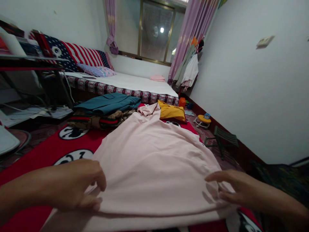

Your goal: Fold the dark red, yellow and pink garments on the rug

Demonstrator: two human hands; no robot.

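Note:
A pale pink shirt (154, 161) lies spread out in front of me, its collar (149, 109) at the far end and its hem (149, 222) nearest me. Soft wrinkles run across the fabric. Over the shirt's left edge is my left hand (79, 183), fingers bent and thumb apart, with a gap between them. My right hand (231, 185) hovers at the right edge close to the hem, thumb and forefinger apart. Neither hand visibly grips the cloth. Beneath the shirt is a red blanket (94, 145) with black and white round patterns.
Folded teal clothing (108, 102) rests on a patterned garment (96, 120) beyond the shirt's left side. A folded yellow garment (171, 111) lies beside the collar. A small green stool (224, 138) stands at right, a cluttered desk (31, 64) at left, and a bed (130, 82) at the back.

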